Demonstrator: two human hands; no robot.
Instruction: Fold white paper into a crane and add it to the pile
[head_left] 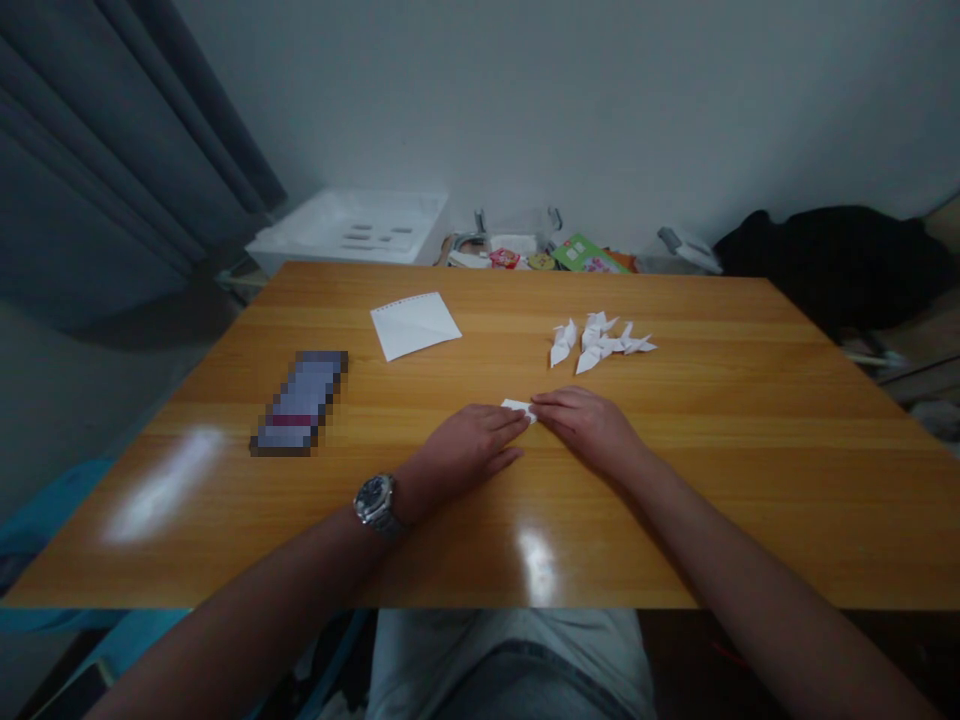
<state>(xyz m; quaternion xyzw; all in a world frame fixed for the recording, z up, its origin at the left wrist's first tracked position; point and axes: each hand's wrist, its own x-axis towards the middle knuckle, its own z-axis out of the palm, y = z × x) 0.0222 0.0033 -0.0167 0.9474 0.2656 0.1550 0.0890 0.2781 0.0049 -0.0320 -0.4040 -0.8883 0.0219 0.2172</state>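
A small piece of folded white paper (514, 405) lies on the wooden table, mostly covered by fingers. My left hand (480, 440), wearing a metal watch (375, 500) at the wrist, rests its outstretched fingers on the paper from the left, thumb apart. From the right, my right hand (589, 425) has its fingers together, with the fingertips closed at the paper's right edge; its thumb is hidden. Just beyond the right hand stand several white origami cranes (600, 342): one sits slightly apart on the left, the others are bunched together.
A white sheet with a perforated edge (416, 326) lies farther back on the table (750, 400). To the left is a pixelated phone (301, 405). Behind the table's far edge are a white plastic bin (360, 225), a green packet (585, 254) and black cloth (832, 260).
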